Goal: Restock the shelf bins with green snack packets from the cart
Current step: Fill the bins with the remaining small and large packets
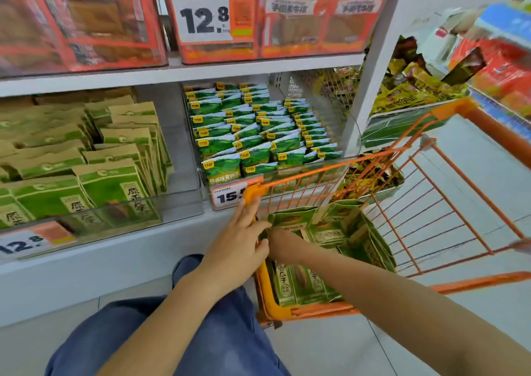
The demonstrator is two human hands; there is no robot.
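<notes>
Green snack packets stand packed in the near left corner of the orange wire cart, with more of the packets lower down. My left hand reaches over the cart's yellow corner post, its fingers and thumb closed around the edge of a green packet. My right hand is inside the cart just behind the left one, and its fingers are hidden. On the shelf to the left, a clear bin holds matching green and brown packets.
A middle bin holds small green sachets above a 15.8 price tag. Orange-boxed goods fill the shelf above. Yellow snack bags lie right of the white upright. My blue-trousered knees are in front of the shelf base.
</notes>
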